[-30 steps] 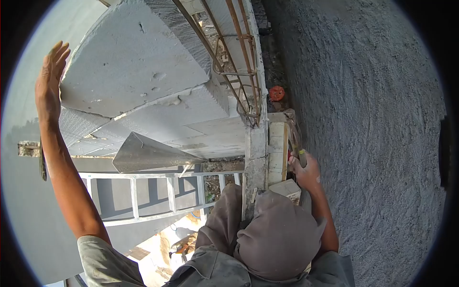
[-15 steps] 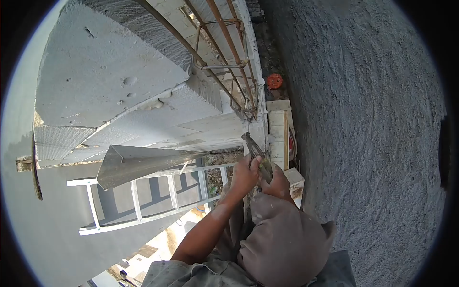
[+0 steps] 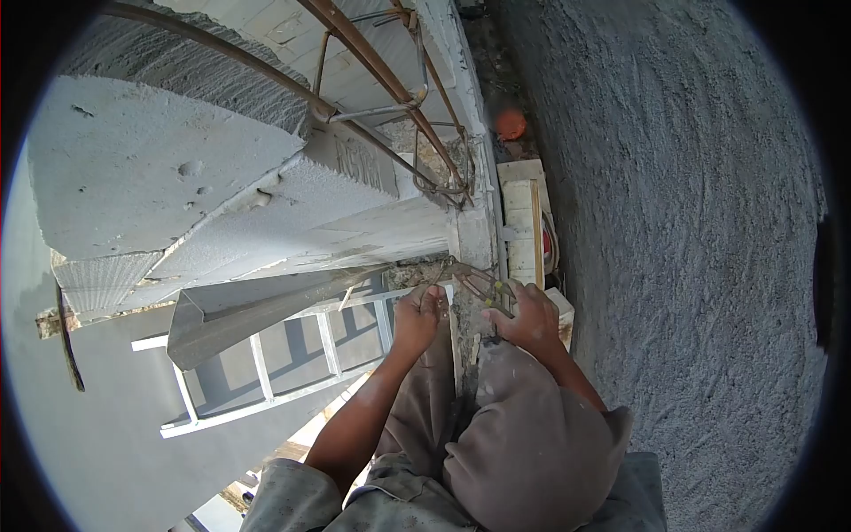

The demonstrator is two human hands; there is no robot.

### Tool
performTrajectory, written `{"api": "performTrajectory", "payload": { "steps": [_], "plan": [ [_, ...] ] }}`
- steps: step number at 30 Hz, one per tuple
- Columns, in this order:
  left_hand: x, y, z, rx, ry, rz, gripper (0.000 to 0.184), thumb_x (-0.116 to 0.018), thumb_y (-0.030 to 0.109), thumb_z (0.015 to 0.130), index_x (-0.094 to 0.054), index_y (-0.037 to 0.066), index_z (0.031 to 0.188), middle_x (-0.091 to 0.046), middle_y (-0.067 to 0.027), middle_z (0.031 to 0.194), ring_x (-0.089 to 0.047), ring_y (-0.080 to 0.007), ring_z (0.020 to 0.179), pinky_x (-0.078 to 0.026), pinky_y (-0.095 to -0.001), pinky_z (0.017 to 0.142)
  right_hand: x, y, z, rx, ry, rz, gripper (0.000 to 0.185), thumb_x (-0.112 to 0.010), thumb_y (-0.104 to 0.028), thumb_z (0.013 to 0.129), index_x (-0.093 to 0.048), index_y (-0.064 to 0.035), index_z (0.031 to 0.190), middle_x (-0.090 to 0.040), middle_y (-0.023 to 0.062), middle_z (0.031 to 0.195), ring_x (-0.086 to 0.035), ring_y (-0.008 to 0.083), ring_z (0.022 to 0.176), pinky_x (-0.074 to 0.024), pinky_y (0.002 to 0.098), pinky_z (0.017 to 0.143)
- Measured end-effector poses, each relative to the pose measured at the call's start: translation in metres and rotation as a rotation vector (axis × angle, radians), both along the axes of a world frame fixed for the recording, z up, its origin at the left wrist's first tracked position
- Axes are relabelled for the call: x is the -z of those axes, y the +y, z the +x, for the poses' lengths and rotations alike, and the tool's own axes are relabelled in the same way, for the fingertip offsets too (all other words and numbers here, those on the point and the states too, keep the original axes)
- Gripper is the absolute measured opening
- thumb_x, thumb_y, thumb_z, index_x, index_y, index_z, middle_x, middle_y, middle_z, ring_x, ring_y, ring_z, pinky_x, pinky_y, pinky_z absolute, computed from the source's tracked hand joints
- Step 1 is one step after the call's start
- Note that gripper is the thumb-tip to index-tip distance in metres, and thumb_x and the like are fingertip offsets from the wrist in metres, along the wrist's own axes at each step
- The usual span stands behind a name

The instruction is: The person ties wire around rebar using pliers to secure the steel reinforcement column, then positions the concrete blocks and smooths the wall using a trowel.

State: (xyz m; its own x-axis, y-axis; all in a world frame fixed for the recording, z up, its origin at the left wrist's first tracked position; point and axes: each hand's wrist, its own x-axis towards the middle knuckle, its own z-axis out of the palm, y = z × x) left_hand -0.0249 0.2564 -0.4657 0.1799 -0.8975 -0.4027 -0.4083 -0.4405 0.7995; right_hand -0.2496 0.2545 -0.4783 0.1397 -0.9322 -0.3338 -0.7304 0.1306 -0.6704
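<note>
My right hand (image 3: pixel 530 319) grips the handles of a pair of pincers (image 3: pixel 474 278), which have yellow bits on them. The handles are spread, and the jaws point left, toward my left hand. My left hand (image 3: pixel 418 317) is closed in a pinch just below the jaws. Something thin seems to rise from its fingertips to the jaws, too small to make out. Both hands are over a narrow concrete ledge (image 3: pixel 468 324), in front of my knees. Beyond them, rusty rebar (image 3: pixel 381 66) with wire stirrups rises from the wall top.
White block wall (image 3: pixel 177 168) fills the upper left. Below it lie a bent metal sheet (image 3: pixel 257 310) and an aluminium ladder (image 3: pixel 257 372). A rough grey wall (image 3: pixel 674 222) stands close on the right. An orange object (image 3: pixel 510 124) and pale blocks (image 3: pixel 521 226) lie along the gap.
My hands have come apart: the left moved left, off the pincers, while the right moved right with the handles. The pincers turned from pointing forward to pointing left, and their handles spread.
</note>
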Motion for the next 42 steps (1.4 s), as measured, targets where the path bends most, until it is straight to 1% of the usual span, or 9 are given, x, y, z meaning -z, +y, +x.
{"api": "performTrajectory", "payload": {
  "steps": [3,7,11,18,24,30,33,36,42],
  "plan": [
    [-0.008,-0.021,0.014,-0.561,0.438,0.172,0.026,-0.048,0.029,0.103,-0.063,0.009,0.096,-0.040,0.0047,0.055,-0.033,-0.0067,0.045,-0.028,-0.0256,0.041,0.018,0.007,0.008,0.035,-0.014,-0.068,0.056,-0.071,-0.046,0.081,-0.065,-0.0021,0.115,-0.066,0.0179,0.101,-0.064,0.0366,0.096,-0.0496,0.0462,0.084],
    [-0.010,-0.032,0.042,-0.507,0.209,0.040,0.025,-0.050,0.032,0.102,-0.061,0.011,0.096,-0.039,0.0054,0.057,-0.030,-0.0052,0.043,-0.023,-0.0236,0.038,0.026,0.004,0.004,0.004,0.042,-0.057,0.041,-0.067,-0.037,0.086,-0.067,-0.0039,0.110,-0.067,0.0144,0.090,-0.065,0.0346,0.091,-0.0506,0.0447,0.079],
    [-0.027,-0.036,0.008,-0.240,0.332,0.141,0.027,-0.051,0.032,0.102,-0.064,0.008,0.099,-0.041,0.0054,0.058,-0.030,-0.0051,0.043,-0.024,-0.0230,0.039,0.037,0.000,0.013,-0.068,0.059,-0.185,0.036,-0.066,-0.032,0.086,-0.068,-0.0037,0.108,-0.066,0.0142,0.088,-0.065,0.0338,0.089,-0.0502,0.0437,0.079],
    [-0.015,-0.059,-0.020,-0.485,0.924,0.380,0.023,-0.047,0.021,0.102,-0.058,0.005,0.114,-0.053,0.0012,0.075,-0.050,-0.0103,0.064,-0.042,-0.0248,0.053,0.036,-0.004,0.010,-0.066,-0.060,-0.127,0.036,-0.064,-0.029,0.088,-0.067,0.0004,0.108,-0.067,0.0198,0.100,-0.064,0.0380,0.096,-0.0498,0.0449,0.084],
    [0.004,-0.069,-0.032,-0.451,1.209,0.470,0.021,-0.047,0.016,0.102,-0.056,0.006,0.117,-0.057,0.0000,0.080,-0.057,-0.0110,0.069,-0.051,-0.0263,0.061,0.023,-0.024,0.003,-0.005,-0.173,0.099,0.037,-0.062,-0.032,0.090,-0.066,0.0000,0.108,-0.067,0.0219,0.103,-0.063,0.0411,0.097,-0.0486,0.0453,0.086],
    [0.015,-0.075,-0.055,-0.512,1.227,0.399,0.022,-0.052,0.021,0.101,-0.055,0.007,0.119,-0.065,-0.0029,0.090,-0.065,-0.0158,0.077,-0.058,-0.0310,0.072,-0.002,-0.049,-0.006,0.195,-0.581,0.098,0.037,-0.060,-0.031,0.092,-0.064,0.0017,0.109,-0.068,0.0209,0.096,-0.066,0.0329,0.088,-0.0495,0.0393,0.080],
    [0.012,-0.084,-0.077,-0.582,1.182,0.311,0.025,-0.053,0.023,0.101,-0.054,0.007,0.120,-0.066,-0.0030,0.097,-0.063,-0.0157,0.077,-0.056,-0.0305,0.074,0.003,-0.053,-0.002,0.050,-0.609,0.044,0.033,-0.059,-0.025,0.093,-0.064,0.0014,0.113,-0.069,0.0179,0.093,-0.065,0.0252,0.081,-0.0497,0.0372,0.076],
    [0.001,-0.092,-0.096,-0.424,1.030,0.251,0.028,-0.056,0.026,0.100,-0.056,0.008,0.121,-0.067,-0.0031,0.103,-0.062,-0.0142,0.077,-0.054,-0.0295,0.076,-0.010,-0.061,0.004,0.259,-0.773,0.321,0.027,-0.059,-0.017,0.093,-0.065,0.0017,0.112,-0.069,0.0184,0.088,-0.066,0.0252,0.077,-0.0502,0.0360,0.074],
    [0.011,-0.113,-0.104,-0.187,0.634,0.091,0.033,-0.061,0.032,0.097,-0.061,0.004,0.114,-0.069,-0.0054,0.095,-0.061,-0.0122,0.075,-0.052,-0.0258,0.073,-0.009,-0.077,-0.020,0.276,-0.383,-0.051,0.023,-0.061,-0.015,0.092,-0.069,0.0025,0.104,-0.070,0.0195,0.087,-0.068,0.0300,0.078,-0.0508,0.0358,0.074]
  ]
}}
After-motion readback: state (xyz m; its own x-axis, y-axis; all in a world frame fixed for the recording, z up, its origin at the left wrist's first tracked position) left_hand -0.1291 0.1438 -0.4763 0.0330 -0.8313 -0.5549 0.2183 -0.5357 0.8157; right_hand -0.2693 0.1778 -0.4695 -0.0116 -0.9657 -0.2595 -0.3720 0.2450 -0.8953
